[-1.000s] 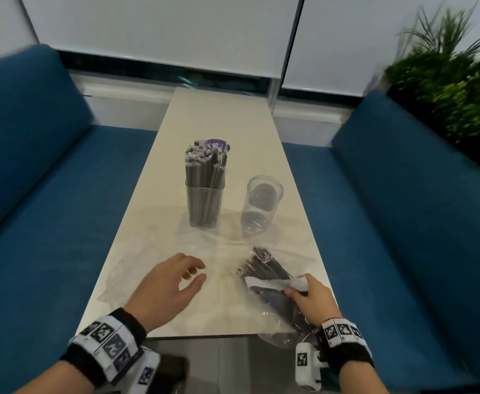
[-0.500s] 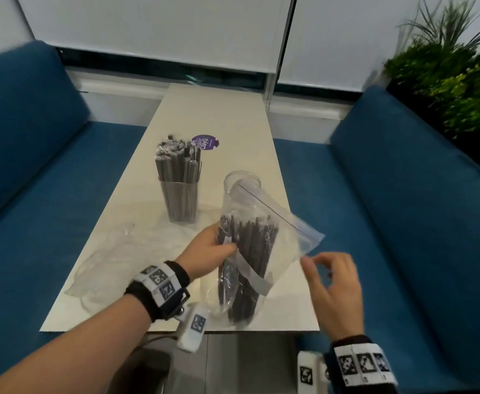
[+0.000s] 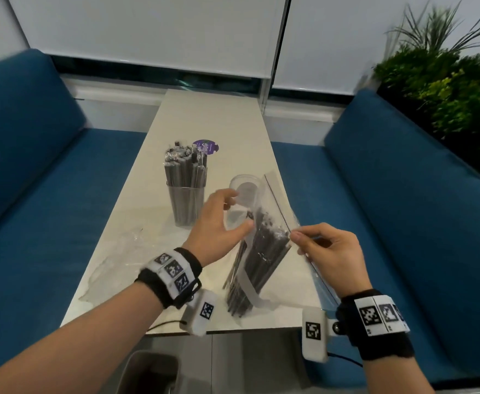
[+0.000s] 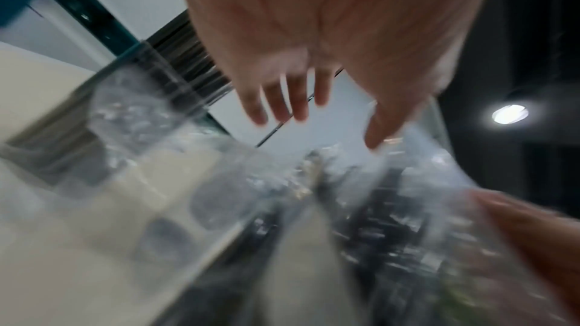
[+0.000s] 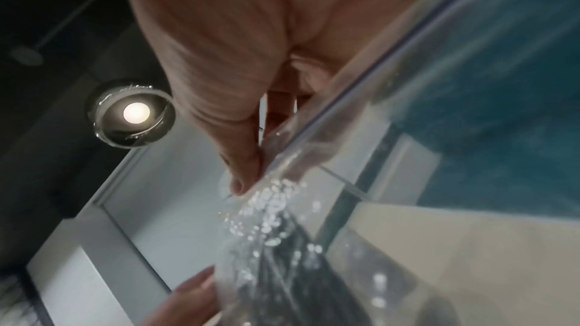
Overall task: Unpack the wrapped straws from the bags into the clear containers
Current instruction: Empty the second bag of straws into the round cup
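Note:
A clear zip bag of dark wrapped straws stands tilted on the pale table, its bottom near the front edge. My right hand pinches the bag's zip edge between thumb and forefinger, as the right wrist view shows. My left hand is at the bag's upper left with fingers straight and spread; only its thumb touches the plastic. Just behind the bag is an empty clear container. A second clear container, to the left, is packed with upright wrapped straws.
An empty crumpled clear bag lies on the table's left front. A purple round sticker is behind the full container. Blue sofas flank the narrow table, plants stand at the far right, and a grey bin sits below the front edge.
The bag went from lying flat under my right hand to standing upright. My left hand released its grip on the bag's middle and opened; my right hand came in and pinched the zip edge.

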Available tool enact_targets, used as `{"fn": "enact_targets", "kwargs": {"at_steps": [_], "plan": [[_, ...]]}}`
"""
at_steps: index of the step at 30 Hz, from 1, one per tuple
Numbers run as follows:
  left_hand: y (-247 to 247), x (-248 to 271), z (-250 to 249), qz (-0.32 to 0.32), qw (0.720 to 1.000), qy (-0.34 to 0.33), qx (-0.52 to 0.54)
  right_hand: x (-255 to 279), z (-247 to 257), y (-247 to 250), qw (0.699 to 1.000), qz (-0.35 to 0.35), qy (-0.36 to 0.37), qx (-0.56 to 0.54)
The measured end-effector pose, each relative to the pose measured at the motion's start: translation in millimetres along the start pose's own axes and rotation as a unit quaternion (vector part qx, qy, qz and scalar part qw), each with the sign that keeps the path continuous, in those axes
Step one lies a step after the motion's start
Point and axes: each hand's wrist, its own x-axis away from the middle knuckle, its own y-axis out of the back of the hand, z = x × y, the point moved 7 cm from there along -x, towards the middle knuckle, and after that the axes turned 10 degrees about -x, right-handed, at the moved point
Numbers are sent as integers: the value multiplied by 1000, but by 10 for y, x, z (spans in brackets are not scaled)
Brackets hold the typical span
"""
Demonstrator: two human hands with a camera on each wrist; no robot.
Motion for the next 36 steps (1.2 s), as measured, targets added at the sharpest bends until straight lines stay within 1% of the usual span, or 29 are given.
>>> {"fn": "enact_targets", "kwargs": {"at_steps": [1,2,3,4,5,6,9,12,14,17,20,21,22,24,25,27,28,29,30,31,32,33,34,35,36], "plan": [[116,117,-97,-63,998,-13,15,39,24,-40,1000,7,-3,-3],[180,234,-207,-86,995,-23,38,78,50,-80,1000,13,0,-3],[197,350,-322,-74,994,-31,69,121,99,-127,1000,16,5,-5],[159,440,-410,-40,994,-32,97,157,140,-170,1000,18,15,-6],[107,516,-481,-3,993,-22,119,203,189,-222,999,21,23,-10],[76,571,-527,21,990,-2,142,258,240,-286,999,29,35,-16],[83,628,-533,45,968,70,239,442,371,-494,994,56,95,-6],[115,646,-461,64,955,108,267,512,346,-612,991,65,120,-5],[143,648,-410,58,961,110,249,507,323,-646,989,92,117,-22],[172,628,-348,41,963,115,242,412,266,-704,984,162,42,-56],[133,622,-342,41,954,119,272,198,282,-670,981,171,0,-94],[120,625,-351,38,954,116,272,125,286,-675,976,190,-22,-107],[110,624,-372,37,956,111,269,64,282,-683,969,223,-36,-98],[101,606,-407,28,968,91,231,-5,259,-691,950,309,-39,-25],[102,585,-415,18,977,79,197,-27,233,-674,936,350,-29,22],[93,534,-401,-4,986,70,149,-70,195,-593,909,401,8,116],[86,512,-386,-15,987,74,145,-89,184,-552,897,410,30,162],[79,492,-375,-22,987,75,140,-109,183,-508,892,403,49,197],[54,471,-383,-27,989,69,128,-149,188,-449,898,384,63,206],[44,454,-405,-23,993,53,104,-198,227,-401,918,348,65,179],[-1,441,-448,-14,996,37,80,-259,238,-344,938,317,56,126],[-49,435,-494,-1,998,27,62,-314,214,-310,950,301,42,75],[-100,420,-538,13,998,21,53,-355,189,-307,952,300,34,44],[-137,400,-584,24,999,18,42,-373,164,-329,946,320,30,41],[-159,375,-632,31,999,12,28,-364,139,-360,932,357,29,55]]}}
